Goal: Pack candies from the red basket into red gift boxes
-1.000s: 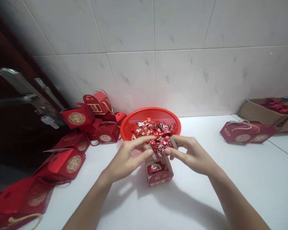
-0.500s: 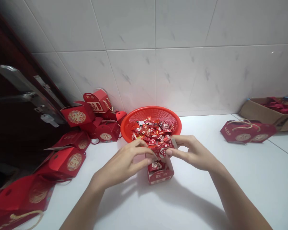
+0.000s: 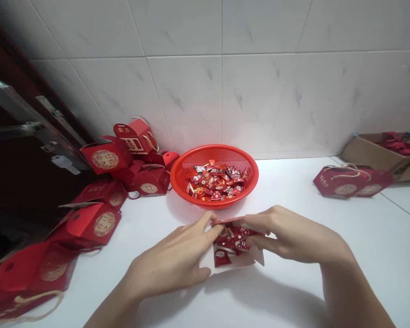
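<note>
While open, box (image 3: 237, 263), mouth upward.

Head view, one. Mount: worn on the person's head, on the near side of the red basket (image 3: 214, 203) and higher than it. Facing: forward and down, over the white counter (image 3: 294, 187) to the tiled wall (image 3: 259, 100) behind the basket. Range: close; left hand (image 3: 174, 255) and right hand (image 3: 294, 232) lie nearer the lens than the basket, forearms cut by the bottom edge. Field: wide, from the door handle (image 3: 30, 126) well left of the basket to the cardboard box (image 3: 369, 150) well right. Basket: near mid-frame, its inside visible at a slant from above.
</note>
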A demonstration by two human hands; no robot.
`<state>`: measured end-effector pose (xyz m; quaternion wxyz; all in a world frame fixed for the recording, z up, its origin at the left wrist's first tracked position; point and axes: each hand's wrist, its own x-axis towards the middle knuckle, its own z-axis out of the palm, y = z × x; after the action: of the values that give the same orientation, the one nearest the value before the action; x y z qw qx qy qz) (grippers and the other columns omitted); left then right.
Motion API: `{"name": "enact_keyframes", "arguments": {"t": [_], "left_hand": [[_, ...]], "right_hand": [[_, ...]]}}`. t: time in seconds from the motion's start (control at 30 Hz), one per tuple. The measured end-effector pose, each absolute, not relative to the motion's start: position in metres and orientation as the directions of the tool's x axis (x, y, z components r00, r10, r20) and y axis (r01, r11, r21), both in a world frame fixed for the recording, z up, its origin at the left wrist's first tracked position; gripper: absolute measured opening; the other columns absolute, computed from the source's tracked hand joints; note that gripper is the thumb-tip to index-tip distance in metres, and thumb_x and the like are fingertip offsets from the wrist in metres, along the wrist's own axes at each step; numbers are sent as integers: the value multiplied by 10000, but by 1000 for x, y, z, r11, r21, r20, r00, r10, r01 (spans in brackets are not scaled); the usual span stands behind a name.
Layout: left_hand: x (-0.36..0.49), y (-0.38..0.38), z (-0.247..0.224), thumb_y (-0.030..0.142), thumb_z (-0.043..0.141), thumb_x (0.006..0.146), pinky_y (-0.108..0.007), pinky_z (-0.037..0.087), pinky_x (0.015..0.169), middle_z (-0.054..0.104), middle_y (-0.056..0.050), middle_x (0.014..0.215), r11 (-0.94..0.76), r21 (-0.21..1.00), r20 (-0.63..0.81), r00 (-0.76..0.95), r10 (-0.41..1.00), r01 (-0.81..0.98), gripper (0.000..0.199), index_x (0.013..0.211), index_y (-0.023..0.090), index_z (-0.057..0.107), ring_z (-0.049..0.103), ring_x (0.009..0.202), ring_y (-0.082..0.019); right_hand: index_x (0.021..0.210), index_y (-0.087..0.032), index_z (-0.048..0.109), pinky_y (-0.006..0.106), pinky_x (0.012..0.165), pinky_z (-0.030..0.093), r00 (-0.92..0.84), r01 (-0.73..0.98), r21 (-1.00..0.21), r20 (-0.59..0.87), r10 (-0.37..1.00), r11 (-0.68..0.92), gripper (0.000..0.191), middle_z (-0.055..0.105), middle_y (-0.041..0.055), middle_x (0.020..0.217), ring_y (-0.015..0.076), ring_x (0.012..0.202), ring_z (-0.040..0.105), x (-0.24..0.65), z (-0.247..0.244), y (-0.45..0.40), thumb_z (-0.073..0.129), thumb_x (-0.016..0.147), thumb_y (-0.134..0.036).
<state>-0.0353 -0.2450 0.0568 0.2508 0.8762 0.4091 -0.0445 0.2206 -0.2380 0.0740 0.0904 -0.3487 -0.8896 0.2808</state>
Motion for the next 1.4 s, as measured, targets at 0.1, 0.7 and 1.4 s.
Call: {"name": "enact_keyframes", "arguments": {"t": [0.1, 0.7, 1.4], "left_hand": [[-34, -245, 59, 175, 592, 748, -342, 521, 864, 501, -81, 1343, -521, 396, -326, 646, 690, 756, 673, 1400, 287, 470, 627, 1069, -265], [-34, -244, 55, 219, 630, 772, -359, 530, 886, 453, -100, 1454, -523, 381, -318, 639, 701, 763, 763, 1497, 295, 407, 615, 1148, -302], [-28, -221, 51, 593, 436, 978, -335, 487, 764, 631, -55, 1070, -429, 451, -182, 551, 815, 783, 487, 1341, 305, 587, 635, 883, -241]], "right_hand": [[983, -192, 653, 243, 589, 410, -716, 611, -543, -67, 695, 576, 167, 694, 21, 761, 138, 615, 590, 215, 76, -241, 486, 984, -199], [1058, -192, 645, 248, 649, 442, -704, 620, -482, 8, 711, 619, 265, 712, 32, 885, 136, 695, 630, 209, 60, -240, 453, 933, -59], [1187, -242, 735, 378, 1096, 443, -791, 581, -463, -127, 599, 669, 409, 640, 96, 1370, 272, 1353, 534, 220, 66, -240, 707, 809, -89]]}}
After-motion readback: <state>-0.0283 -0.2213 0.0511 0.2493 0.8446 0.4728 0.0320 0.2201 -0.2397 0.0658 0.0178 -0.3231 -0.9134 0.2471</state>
